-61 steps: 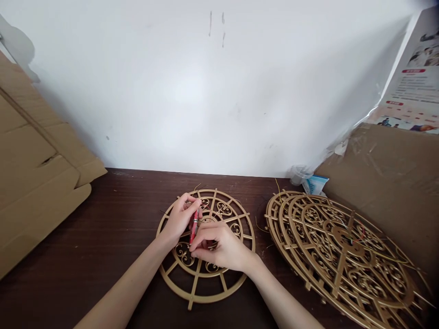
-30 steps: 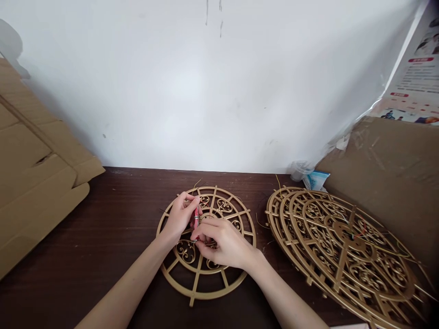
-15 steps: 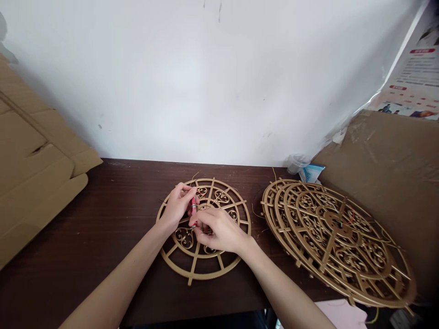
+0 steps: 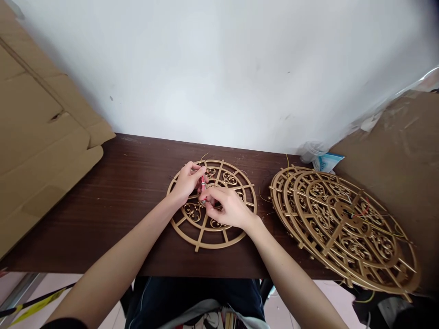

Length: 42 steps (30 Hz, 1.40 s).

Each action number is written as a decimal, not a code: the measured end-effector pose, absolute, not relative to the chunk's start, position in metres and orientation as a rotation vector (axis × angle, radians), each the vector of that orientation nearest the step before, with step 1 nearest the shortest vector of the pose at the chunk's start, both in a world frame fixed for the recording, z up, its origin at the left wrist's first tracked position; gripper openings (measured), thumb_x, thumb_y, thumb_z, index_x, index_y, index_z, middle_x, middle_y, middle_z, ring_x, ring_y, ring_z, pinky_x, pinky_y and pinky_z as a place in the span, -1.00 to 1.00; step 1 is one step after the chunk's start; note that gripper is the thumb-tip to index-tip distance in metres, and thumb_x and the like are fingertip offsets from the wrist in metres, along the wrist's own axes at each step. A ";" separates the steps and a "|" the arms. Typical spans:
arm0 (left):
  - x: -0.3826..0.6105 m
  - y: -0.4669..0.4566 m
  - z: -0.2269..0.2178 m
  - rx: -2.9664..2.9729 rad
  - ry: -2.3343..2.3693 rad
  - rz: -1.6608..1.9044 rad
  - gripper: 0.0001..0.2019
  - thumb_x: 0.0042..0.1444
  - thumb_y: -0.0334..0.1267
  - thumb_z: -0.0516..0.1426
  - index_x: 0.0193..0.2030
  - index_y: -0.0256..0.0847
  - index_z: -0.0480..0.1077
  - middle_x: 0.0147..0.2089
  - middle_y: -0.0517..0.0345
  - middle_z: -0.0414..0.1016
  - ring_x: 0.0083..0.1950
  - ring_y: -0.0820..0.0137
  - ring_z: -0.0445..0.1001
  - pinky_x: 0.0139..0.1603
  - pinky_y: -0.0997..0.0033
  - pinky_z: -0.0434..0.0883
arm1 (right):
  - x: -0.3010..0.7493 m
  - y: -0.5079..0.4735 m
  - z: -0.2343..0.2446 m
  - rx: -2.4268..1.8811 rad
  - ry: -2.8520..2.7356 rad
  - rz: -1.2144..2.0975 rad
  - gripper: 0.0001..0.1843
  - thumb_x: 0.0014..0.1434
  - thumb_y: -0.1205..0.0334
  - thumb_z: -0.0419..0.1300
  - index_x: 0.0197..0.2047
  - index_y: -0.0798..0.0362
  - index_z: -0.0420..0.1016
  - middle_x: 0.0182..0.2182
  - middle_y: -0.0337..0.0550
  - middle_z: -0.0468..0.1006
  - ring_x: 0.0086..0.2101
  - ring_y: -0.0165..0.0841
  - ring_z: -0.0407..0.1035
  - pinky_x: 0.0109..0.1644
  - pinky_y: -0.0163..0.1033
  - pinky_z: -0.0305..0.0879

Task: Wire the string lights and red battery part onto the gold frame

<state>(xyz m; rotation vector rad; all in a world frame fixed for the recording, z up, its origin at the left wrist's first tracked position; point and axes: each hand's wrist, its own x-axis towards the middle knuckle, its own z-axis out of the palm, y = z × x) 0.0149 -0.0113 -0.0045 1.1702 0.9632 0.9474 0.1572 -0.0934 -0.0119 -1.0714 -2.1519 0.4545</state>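
Since half a second ago our view has tipped downward, so our hands sit higher in it and more of our lap shows, while both hands keep their grasp on the same piece. Our left hand (image 4: 187, 183) grips the upper end of a slim red cylinder with a pale band (image 4: 203, 185) between thumb and fingers. Our right hand (image 4: 228, 206) pinches its lower end with thumb and forefinger, the other fingers curled; the fingertips hide part of it. We hold it tilted over the middle of a round gold openwork disc with scrolled ornaments (image 4: 203, 228), and cannot tell whether it touches the disc. That disc lies flat on a dark brown wood-grain table (image 4: 85, 205), near its front edge. To our right, well apart from the hands, a stack of similar gold openwork discs (image 4: 338, 229) leans askew, with thin coloured wires at its centre. Behind the stack stand a clear plastic cup (image 4: 310, 151) and, just beside it, a blue and white packet (image 4: 328, 161). Brown cardboard (image 4: 44, 132) rises at our left, a white wall (image 4: 192, 68) at the back, and below us are our dark blue trousers (image 4: 202, 294)
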 end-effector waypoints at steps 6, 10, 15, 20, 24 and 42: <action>0.015 -0.011 -0.005 1.168 0.967 0.938 -0.76 0.10 -0.19 0.22 -0.35 -0.21 0.21 -0.57 0.23 0.46 -0.70 0.54 0.30 -0.72 0.59 0.19 | 0.158 -0.094 -0.009 -1.068 -2.141 0.473 -0.73 0.08 0.46 0.07 -0.15 0.04 0.40 -0.44 -0.26 0.43 -0.45 -0.43 0.26 -0.29 -0.33 0.23; 0.015 -0.009 -0.003 1.106 0.988 0.930 -0.79 0.13 -0.23 0.20 -0.34 -0.21 0.20 -0.57 0.22 0.48 -0.70 0.55 0.31 -0.71 0.60 0.21 | 0.158 -0.094 -0.008 -1.049 -2.079 0.561 -0.79 0.17 0.41 0.07 -0.12 0.05 0.39 -0.47 -0.28 0.42 -0.48 -0.45 0.27 -0.33 -0.35 0.25; 0.014 -0.007 -0.001 0.989 0.989 0.926 -0.78 0.14 -0.25 0.20 -0.36 -0.21 0.19 -0.57 0.24 0.47 -0.71 0.57 0.28 -0.70 0.61 0.20 | 0.160 -0.094 -0.005 -1.046 -1.965 0.573 -0.90 0.26 0.29 0.12 -0.19 0.07 0.45 -0.39 -0.20 0.52 -0.44 -0.45 0.38 -0.30 -0.34 0.33; 0.014 -0.007 -0.001 0.965 0.980 0.914 -0.80 0.15 -0.28 0.19 -0.35 -0.21 0.20 -0.56 0.22 0.47 -0.70 0.56 0.29 -0.69 0.59 0.25 | 0.161 -0.095 0.000 -1.070 -1.957 0.510 -0.88 0.24 0.28 0.16 -0.34 0.06 0.47 -0.39 -0.18 0.56 -0.42 -0.42 0.41 -0.31 -0.32 0.33; 0.014 -0.007 -0.003 0.984 0.979 0.904 -0.83 0.18 -0.30 0.16 -0.35 -0.22 0.21 -0.55 0.20 0.47 -0.68 0.55 0.31 -0.68 0.58 0.28 | 0.162 -0.095 0.001 -1.054 -1.962 0.519 -0.90 0.22 0.28 0.19 -0.34 0.06 0.47 -0.39 -0.19 0.55 -0.47 -0.44 0.35 -0.34 -0.32 0.30; 0.016 -0.008 -0.004 1.002 0.965 0.924 -0.84 0.20 -0.33 0.14 -0.33 -0.23 0.20 -0.57 0.20 0.48 -0.69 0.54 0.33 -0.70 0.61 0.25 | 0.157 -0.096 -0.006 -1.100 -2.099 0.352 -0.82 0.18 0.39 0.09 -0.13 0.06 0.37 -0.43 -0.28 0.46 -0.53 -0.49 0.25 -0.39 -0.37 0.21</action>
